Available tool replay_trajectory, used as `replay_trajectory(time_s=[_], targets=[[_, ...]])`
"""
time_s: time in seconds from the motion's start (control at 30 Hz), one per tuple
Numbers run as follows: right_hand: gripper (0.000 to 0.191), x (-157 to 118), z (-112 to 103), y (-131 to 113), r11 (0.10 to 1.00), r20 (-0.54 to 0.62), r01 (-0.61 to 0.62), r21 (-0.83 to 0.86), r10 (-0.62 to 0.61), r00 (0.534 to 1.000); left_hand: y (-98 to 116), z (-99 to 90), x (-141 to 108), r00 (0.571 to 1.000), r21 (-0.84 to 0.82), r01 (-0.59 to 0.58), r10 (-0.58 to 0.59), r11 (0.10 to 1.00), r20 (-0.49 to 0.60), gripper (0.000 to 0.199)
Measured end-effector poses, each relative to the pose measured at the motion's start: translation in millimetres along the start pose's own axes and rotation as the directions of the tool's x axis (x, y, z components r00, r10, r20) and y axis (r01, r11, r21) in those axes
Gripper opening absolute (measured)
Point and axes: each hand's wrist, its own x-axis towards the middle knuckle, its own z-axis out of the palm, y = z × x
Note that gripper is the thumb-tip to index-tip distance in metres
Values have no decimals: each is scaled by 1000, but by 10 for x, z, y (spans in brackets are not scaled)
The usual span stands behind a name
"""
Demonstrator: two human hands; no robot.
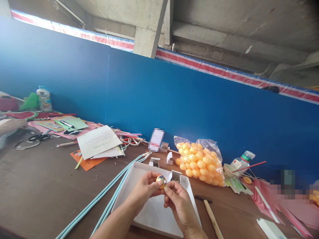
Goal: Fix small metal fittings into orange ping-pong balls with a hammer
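Observation:
Over a shallow white box lid (152, 215), my left hand (146, 187) grips a small orange ball (161, 181) whose upper side is covered in shiny, mirror-like metal. The fingers of my right hand (176, 197) are pinched together against the ball's lower right side. Whatever lies between those fingertips is too small to make out. Just behind the hands, a small open carton (176, 175) holds little dark or metallic pieces, partly hidden by my right hand. A second small carton (155, 162) with similar pieces stands at the lid's far edge.
Behind the lid sits a clear bag of orange balls (198, 162). A hammer (211, 215) lies to the right, near a bottle (243, 162). Light-blue cords (107, 196) run along the left side. Papers (98, 141) and scissors (40, 136) lie farther left, before a blue partition (139, 93).

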Motion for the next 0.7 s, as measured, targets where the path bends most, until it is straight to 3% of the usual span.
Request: replay_trajectory(time_s=[0.7], targets=[[22, -6, 13, 39, 999, -57, 29, -20, -30, 998, -6, 25, -20, 999, 44, -43, 43, 998, -8, 33]])
